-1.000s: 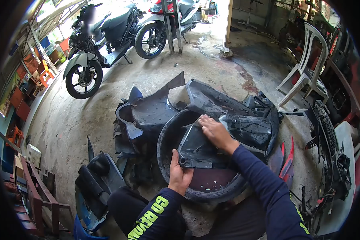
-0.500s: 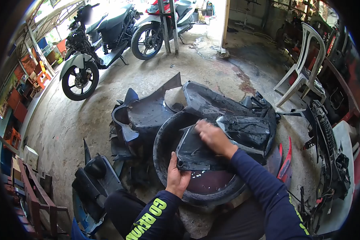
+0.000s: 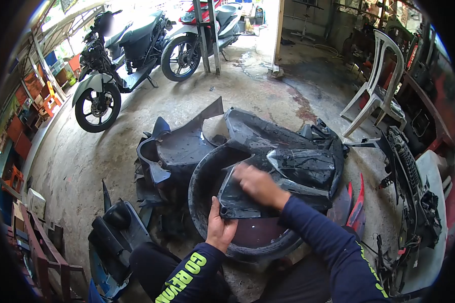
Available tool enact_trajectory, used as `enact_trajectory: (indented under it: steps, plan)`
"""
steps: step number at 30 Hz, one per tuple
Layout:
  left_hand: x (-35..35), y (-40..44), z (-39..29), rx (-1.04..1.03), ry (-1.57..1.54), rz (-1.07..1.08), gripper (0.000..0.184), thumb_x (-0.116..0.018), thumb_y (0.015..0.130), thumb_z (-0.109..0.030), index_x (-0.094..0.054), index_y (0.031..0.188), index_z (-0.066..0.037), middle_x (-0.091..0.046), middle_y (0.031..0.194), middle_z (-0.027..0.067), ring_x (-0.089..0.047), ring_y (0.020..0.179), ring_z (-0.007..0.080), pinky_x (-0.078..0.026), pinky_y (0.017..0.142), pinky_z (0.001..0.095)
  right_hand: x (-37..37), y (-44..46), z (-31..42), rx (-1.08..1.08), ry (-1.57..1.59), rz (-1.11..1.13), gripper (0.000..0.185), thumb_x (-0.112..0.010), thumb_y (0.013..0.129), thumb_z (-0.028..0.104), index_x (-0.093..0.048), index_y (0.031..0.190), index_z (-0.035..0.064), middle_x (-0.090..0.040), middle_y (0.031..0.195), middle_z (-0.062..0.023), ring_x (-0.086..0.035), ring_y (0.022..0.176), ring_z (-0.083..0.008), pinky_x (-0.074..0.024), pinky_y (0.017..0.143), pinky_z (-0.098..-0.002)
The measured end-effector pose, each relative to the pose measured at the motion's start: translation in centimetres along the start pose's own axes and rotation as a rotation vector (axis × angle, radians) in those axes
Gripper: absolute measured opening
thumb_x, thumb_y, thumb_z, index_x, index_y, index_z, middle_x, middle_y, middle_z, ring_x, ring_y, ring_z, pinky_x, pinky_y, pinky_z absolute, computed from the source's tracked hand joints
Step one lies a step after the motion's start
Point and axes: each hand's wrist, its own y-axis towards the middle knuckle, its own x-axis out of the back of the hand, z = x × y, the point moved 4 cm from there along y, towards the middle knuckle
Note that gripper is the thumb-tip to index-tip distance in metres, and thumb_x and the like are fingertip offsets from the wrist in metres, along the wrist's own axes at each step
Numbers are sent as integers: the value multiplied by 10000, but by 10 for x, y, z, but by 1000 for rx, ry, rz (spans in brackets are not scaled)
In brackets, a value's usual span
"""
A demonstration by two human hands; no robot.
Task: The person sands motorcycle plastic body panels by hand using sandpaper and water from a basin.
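Note:
My left hand [image 3: 221,230] grips the lower left corner of a black plastic motorcycle body panel [image 3: 245,206], thumb on top and fingers underneath. The panel is tilted over a round black basin [image 3: 199,224] with dark reddish water [image 3: 260,232] in it. My right hand [image 3: 260,187] is over the panel's upper face, its fingers smeared by motion; whether it holds anything is hidden. Just beyond, wet dark fairing pieces [image 3: 303,166] lean across the basin's far side. A grey-blue curved fairing [image 3: 179,149] lies to the left of them.
More black plastic parts [image 3: 119,222] lie on the floor at left, near a reddish-brown wooden rack [image 3: 38,247]. Red panels [image 3: 358,204] and a stripped frame part [image 3: 412,187] are at right, with a plastic chair [image 3: 379,81] behind. Two motorcycles [image 3: 131,55] stand at the back.
My right hand has moved slightly left and down across the panel. My left hand keeps its grip on the corner. The whole view has shifted a little.

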Motion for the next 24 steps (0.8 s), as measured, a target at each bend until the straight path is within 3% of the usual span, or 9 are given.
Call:
enact_trajectory:
  steps: [2,4,6,8,10,13,17,21,24]
  plan:
    - [-20,-7,6,-6,114,-55,468,-557,991,-391,-579,1265,-12,-641,1249,113,-591,1184,241,-421,1089,415,-7,4,-43,-11,-289,-210,304,-469,915,74,-634,1132,-60,-606,1268,-217,-552,1219,-352,-411,1082,-425]
    - [-12,-6,4,-15,85,-62,476,-557,988,-397,-576,1268,-11,-639,1251,115,-588,1186,244,-421,1090,421,-4,3,31,185,-228,-21,335,-472,922,80,-613,1189,-65,-565,1333,-229,-508,1283,-365,-380,1111,-429]
    - [-13,-7,4,-39,13,-16,400,-537,1009,-344,-588,1249,-28,-637,1259,99,-593,1180,232,-437,1082,405,-21,-2,22,167,-53,27,368,-485,917,94,-580,1224,-86,-538,1364,-234,-480,1317,-357,-363,1124,-436]
    - [-16,-5,4,-20,36,-31,402,-535,1010,-345,-588,1249,-26,-639,1255,101,-593,1181,234,-436,1083,407,1,3,-19,-56,-93,-1,408,-491,925,112,-544,1282,-79,-511,1397,-238,-442,1356,-350,-335,1140,-445]
    - [-17,-4,4,8,81,-74,406,-533,1012,-348,-588,1248,-22,-641,1247,106,-592,1182,239,-433,1085,410,3,5,-25,-54,-321,-111,407,-499,921,128,-550,1277,-62,-523,1386,-229,-452,1344,-353,-339,1137,-448]
    - [-4,4,-4,4,2,3,474,-553,993,-395,-580,1258,-3,-627,1277,133,-578,1201,274,-419,1087,449,-23,-19,36,180,1,91,381,-479,938,114,-559,1257,-78,-524,1383,-241,-444,1353,-358,-335,1142,-445]
    - [-19,0,1,14,48,-72,392,-546,1007,-330,-590,1236,-14,-641,1248,114,-599,1171,251,-442,1070,422,5,-15,-53,-94,-222,-88,374,-483,952,134,-568,1254,-70,-500,1412,-232,-419,1380,-344,-325,1147,-456]
    - [-10,7,-2,-8,7,-26,385,-561,996,-322,-611,1202,-1,-664,1208,129,-622,1135,260,-457,1049,429,-16,-26,38,122,45,44,346,-472,949,100,-588,1217,-85,-543,1351,-257,-456,1343,-373,-359,1127,-471]
    - [-12,4,1,-4,35,-75,365,-563,993,-298,-608,1206,-5,-675,1179,123,-632,1119,262,-469,1036,430,2,-24,-26,33,-261,-57,365,-486,950,113,-574,1236,-95,-495,1405,-259,-440,1351,-393,-357,1123,-481]
